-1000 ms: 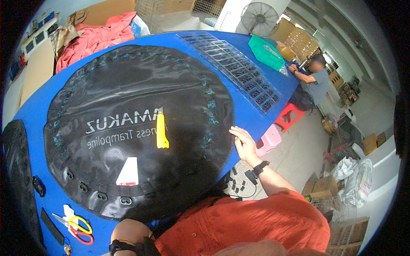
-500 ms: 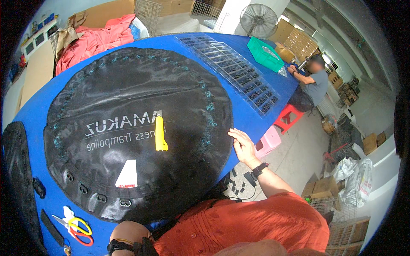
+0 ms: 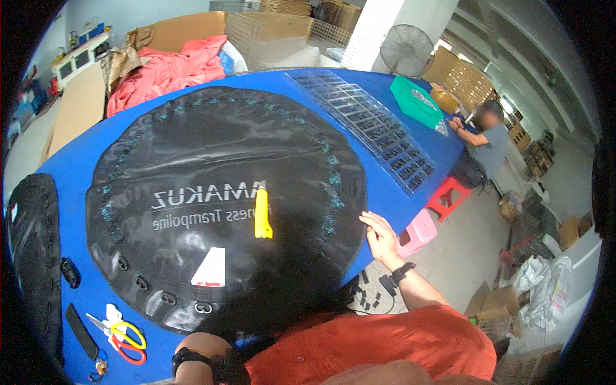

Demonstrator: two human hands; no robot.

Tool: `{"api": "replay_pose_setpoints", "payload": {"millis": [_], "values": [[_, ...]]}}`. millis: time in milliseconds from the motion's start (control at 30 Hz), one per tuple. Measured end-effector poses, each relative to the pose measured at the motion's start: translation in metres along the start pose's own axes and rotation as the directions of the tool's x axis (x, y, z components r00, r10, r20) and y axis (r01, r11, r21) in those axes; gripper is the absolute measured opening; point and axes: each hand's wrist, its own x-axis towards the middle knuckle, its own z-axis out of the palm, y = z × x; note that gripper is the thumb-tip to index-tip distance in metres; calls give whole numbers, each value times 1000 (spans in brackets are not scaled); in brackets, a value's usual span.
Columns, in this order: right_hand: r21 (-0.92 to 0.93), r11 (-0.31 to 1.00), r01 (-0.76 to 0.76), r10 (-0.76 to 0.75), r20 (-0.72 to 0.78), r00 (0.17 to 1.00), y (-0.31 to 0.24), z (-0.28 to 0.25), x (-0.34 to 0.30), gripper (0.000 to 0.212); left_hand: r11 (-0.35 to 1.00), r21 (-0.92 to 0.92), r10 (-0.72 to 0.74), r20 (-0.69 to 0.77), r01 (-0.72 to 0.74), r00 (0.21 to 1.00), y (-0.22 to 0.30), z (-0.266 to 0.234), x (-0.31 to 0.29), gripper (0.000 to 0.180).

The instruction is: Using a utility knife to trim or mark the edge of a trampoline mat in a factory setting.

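Now | right hand (image 3: 381, 237) is resting, fingers (image 3: 371, 220) apart and flat, on rim of black round mat (image 3: 218, 192) lying over blue tabletop (image 3: 398, 186) | left hand hidden, cannot tell | mat looking soft, floppy, light; taking hold at hem under fingertips seems best | yellow tool (image 3: 262, 220) well left of fingers.

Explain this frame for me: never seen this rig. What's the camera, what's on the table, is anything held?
It is one wide fisheye view from a camera on a person's head, looking down, so straight edges bend. No machine: bare hands. The right hand lies flat at the edge of a round black trampoline mat spread on a blue table, holding nothing. Only the left wrist with a watch shows; the hand is hidden. On the mat: a yellow tool and a white tag. Scissors lie at the table's near edge. Another person sits at the far end.
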Motion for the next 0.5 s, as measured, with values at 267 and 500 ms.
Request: {"api": "replay_pose_setpoints", "payload": {"millis": [267, 500], "values": [[8, 1000, 10, -10, -8, 1000, 1, -6, -3, 37, 987, -126, -103, -50, 96, 993, -3, -2, 8, 13], [34, 999, 8, -8, -24, 1000, 7, -1, -4, 37, 810, -109, -585, -227, 577, 779, -57, 15, 21, 18]]}}
